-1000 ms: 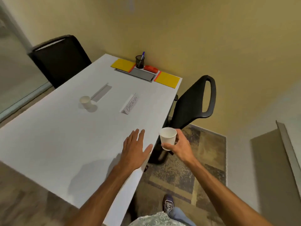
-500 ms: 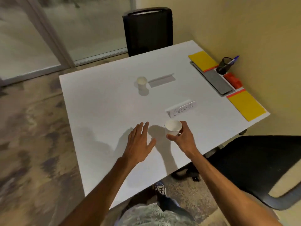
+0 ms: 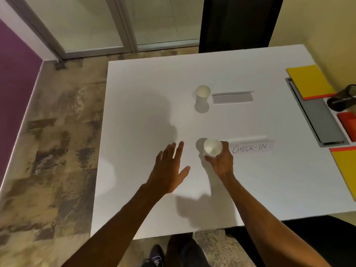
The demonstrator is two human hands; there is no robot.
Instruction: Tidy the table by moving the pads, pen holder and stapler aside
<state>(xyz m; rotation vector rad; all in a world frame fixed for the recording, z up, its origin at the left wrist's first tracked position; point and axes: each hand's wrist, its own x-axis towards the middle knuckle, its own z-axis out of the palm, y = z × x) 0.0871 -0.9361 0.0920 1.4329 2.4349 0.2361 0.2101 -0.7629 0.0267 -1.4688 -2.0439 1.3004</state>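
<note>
right grip [image 3: 221, 162] curled round a paper cup [image 3: 212, 148], CHECK-IN sign [image 3: 252, 148] just right of it. can't tell if the cup touches the bench [image 3: 144, 112]. left grip [image 3: 169, 174] spread flat, holding nothing. yellow pads [image 3: 310, 79], pen holder [image 3: 341, 100] and red stapler [image 3: 348, 122] sit well right of the right grip, in a row running away from the person along the wall edge. right grip is nearer, but probably has to shed the cup first.
</note>
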